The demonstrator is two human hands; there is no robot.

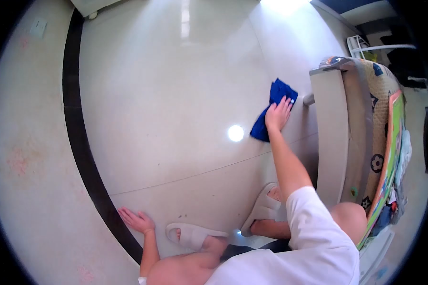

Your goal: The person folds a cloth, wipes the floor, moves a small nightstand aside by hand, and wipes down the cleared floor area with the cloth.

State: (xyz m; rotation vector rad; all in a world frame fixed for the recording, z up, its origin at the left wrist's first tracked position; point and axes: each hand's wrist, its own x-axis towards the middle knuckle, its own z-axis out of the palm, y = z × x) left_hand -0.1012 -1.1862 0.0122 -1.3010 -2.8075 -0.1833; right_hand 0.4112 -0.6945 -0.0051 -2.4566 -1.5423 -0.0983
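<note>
A dark blue cloth [260,129] lies bunched on the glossy pale tiled floor [176,118]. On top of it rests my right hand [278,114], fingers stretched out and pressing down on the cloth, close to a bed leg [308,99]. Part of the cloth is hidden beneath the palm. At the lower left my left hand [137,221] lies flat with its fingers spread, by the dark baseboard [88,156], and nothing is in it. Between my arms are my feet in pale slippers [192,236].
To the right stands a bed or low couch with a pale side panel [332,137] and a patterned mattress [378,118]. Folded cloths and a green-edged mat [393,123] lie along it. A white metal rack [359,46] is at the upper right. A pale wall [31,128] runs along the left.
</note>
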